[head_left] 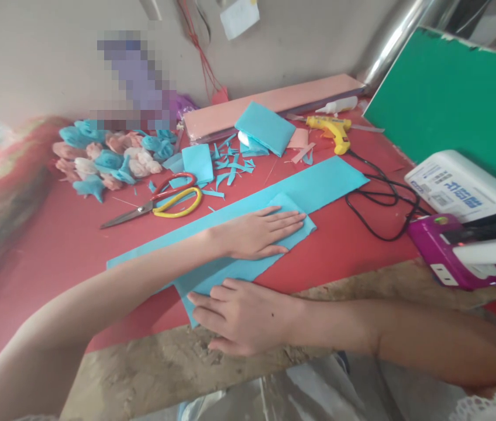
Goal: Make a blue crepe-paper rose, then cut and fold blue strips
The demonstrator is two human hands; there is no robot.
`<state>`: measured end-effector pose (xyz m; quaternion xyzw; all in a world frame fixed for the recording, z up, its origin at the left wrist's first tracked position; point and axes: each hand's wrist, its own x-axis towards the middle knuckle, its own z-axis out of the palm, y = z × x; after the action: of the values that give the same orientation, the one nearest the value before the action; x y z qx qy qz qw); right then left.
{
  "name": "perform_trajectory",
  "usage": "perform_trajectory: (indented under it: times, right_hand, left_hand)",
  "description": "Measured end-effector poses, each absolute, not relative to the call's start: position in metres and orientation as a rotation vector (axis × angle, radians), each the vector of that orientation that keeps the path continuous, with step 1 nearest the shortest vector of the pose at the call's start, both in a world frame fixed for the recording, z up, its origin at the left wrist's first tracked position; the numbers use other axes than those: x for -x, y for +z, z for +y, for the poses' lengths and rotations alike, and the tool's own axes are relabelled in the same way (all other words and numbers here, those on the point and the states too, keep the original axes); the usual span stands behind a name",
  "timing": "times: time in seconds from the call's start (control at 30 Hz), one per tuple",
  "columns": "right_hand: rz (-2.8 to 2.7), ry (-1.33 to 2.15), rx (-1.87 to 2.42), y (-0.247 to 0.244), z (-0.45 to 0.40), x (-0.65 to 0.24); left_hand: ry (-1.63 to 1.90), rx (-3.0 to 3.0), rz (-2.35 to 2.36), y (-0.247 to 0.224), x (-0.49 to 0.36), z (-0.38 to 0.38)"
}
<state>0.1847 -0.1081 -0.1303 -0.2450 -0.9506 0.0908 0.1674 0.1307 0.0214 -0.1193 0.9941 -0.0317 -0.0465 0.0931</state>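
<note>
My left hand (262,233) lies flat with its fingers stretched out, pressing on a folded light-blue piece (224,275) that looks like crepe paper. Closer to me, my right hand (248,316) rests on the near left end of that same piece, fingers slightly bent and a little apart. Beneath both, a long light-blue strip (331,181) runs slantwise across the red tabletop (55,280). Just beyond the strip lie scissors (154,204) with one red and one yellow handle loop, blades pointing left.
Blue, pink and white paper flowers (112,155) are heaped at the back left. Blue scraps (233,166) lie near a folded blue stack (265,126). A yellow glue gun (333,130) trails a black cord (388,237). A purple device (445,251) and green board (450,99) stand right.
</note>
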Motion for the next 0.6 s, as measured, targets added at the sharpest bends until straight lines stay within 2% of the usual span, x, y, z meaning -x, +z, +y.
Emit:
perform_trajectory:
  times: [0.6]
  right_hand:
    - [-2.682,0.245,0.685,-0.132,-0.108,-0.184]
  left_hand:
    - [-0.116,-3.001,0.164,-0.126,-0.154,0.016]
